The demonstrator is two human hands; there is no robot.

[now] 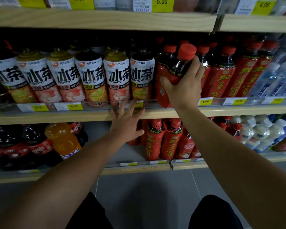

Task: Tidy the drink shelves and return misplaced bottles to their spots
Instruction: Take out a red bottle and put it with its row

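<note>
Shop shelves (155, 113) fill the frame; centre-right, right hand (184, 86) grips a red-capped bottle (173, 75), left hand (128, 120) spread wide at centre.

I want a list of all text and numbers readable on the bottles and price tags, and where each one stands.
"水茶", "-196°C", "元气森林": white tea bottles, middle shelf.
"减糖": green band on the same bottles.
"加多宝": red bottles, middle shelf, and red bottles, lower shelf.
"5.00": yellow tags on the middle shelf edge and top tag.
"4.00": top right tag and middle tag.
Barcode digits, small print and the label of the bottle in the right hand: too blurred.
</note>
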